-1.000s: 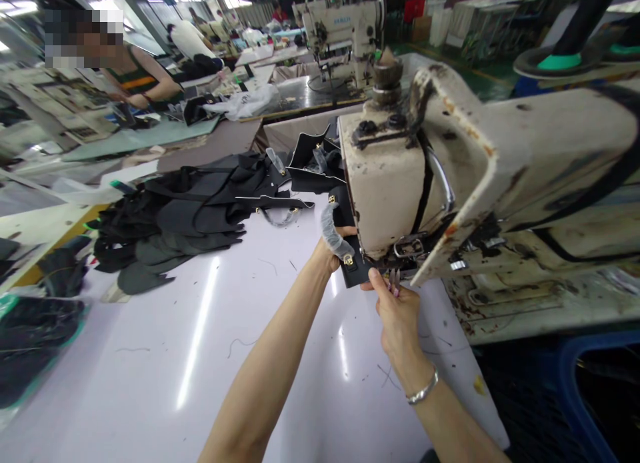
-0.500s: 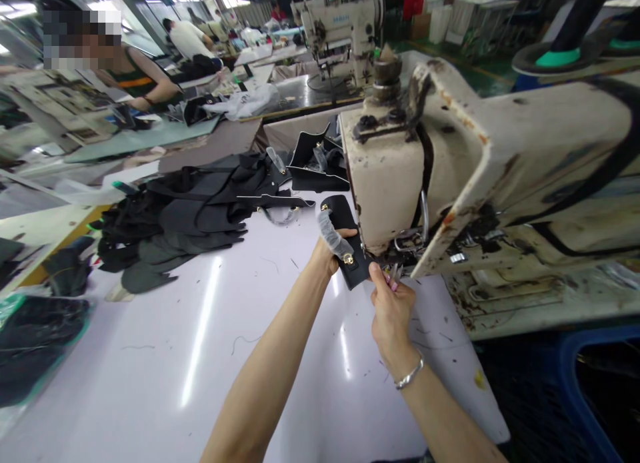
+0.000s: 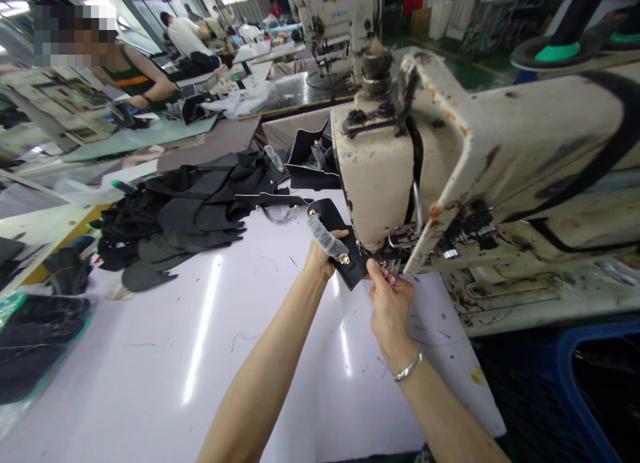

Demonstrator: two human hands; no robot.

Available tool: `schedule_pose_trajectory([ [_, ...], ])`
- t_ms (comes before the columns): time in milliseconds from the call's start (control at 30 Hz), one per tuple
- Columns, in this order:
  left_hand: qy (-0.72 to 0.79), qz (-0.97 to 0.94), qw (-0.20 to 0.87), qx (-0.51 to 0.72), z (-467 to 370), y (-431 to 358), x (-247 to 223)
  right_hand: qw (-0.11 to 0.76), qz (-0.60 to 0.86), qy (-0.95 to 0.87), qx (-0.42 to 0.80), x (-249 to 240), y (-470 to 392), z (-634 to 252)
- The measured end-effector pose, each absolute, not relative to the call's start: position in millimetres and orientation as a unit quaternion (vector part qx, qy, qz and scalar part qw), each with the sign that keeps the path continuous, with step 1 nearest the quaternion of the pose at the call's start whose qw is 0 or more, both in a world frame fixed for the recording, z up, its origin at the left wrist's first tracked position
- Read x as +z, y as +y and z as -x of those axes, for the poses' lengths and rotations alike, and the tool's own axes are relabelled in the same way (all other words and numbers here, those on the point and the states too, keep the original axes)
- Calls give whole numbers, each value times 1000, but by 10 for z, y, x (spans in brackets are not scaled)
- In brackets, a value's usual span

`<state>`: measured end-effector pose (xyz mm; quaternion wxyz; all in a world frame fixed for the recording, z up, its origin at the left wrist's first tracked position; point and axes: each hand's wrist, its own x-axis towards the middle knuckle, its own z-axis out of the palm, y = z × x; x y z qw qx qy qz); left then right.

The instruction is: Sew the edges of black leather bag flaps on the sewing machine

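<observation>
A black leather piece (image 3: 353, 266) with a plastic-wrapped handle (image 3: 326, 238) and gold-coloured rings lies under the head of the sewing machine (image 3: 375, 176). My left hand (image 3: 321, 258) grips it from the left, fingers partly hidden beneath the handle. At the piece's lower right corner, my right hand (image 3: 391, 300) pinches the edge between thumb and fingers. Small pink-handled snips (image 3: 391, 274) are also held in that hand, blades pointing up. The needle area is mostly hidden behind the machine head.
Dark cut pieces (image 3: 185, 210) are heaped on the white table (image 3: 150, 356) at the left. More black pieces with handles (image 3: 313, 160) lie behind. A blue crate (image 3: 560, 383) stands at the lower right. A person (image 3: 135, 73) works at the back left.
The black piece has turned slightly, its handle end shifting left, and my left hand has moved a little left with it. My right hand keeps its grip. The view has shifted slightly.
</observation>
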<state>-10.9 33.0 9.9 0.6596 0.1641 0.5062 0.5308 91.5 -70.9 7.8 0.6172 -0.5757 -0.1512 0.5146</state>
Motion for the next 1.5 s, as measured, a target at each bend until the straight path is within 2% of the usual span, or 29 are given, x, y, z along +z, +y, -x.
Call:
schedule_pose_trajectory([
  [200,513,-183,631,552,166,159,122,612,587,-171,503,58,-718,-956],
  [367,553,-92,584,587,108,-400,191,609,567,-160,531,76,-725,-1090],
  [533,571,50,558,600,-201,-1002,327,546,582,-239,553,71,-711,-1395],
  [667,545,74,583,598,-367,-1181,338,485,602,-366,517,56,-772,-1620],
  [733,536,30,643,546,-340,-1261,307,463,610,-432,476,56,-813,-1683],
  [833,566,-134,730,358,-179,-1468,275,450,601,-491,441,60,-845,-1720],
  [900,621,-288,663,301,-46,-1617,274,455,594,-494,444,55,-844,-1721],
  [1033,668,-565,298,383,94,-1680,252,469,587,-468,465,32,-826,-1698],
  [1100,639,-650,205,357,73,-1555,226,485,582,-442,481,37,-824,-1683],
  [1233,592,-732,155,299,-29,-1180,248,507,553,-398,528,85,-830,-1681],
  [1500,533,-803,83,254,-20,-888,403,473,540,-419,556,129,-823,-1748],
])
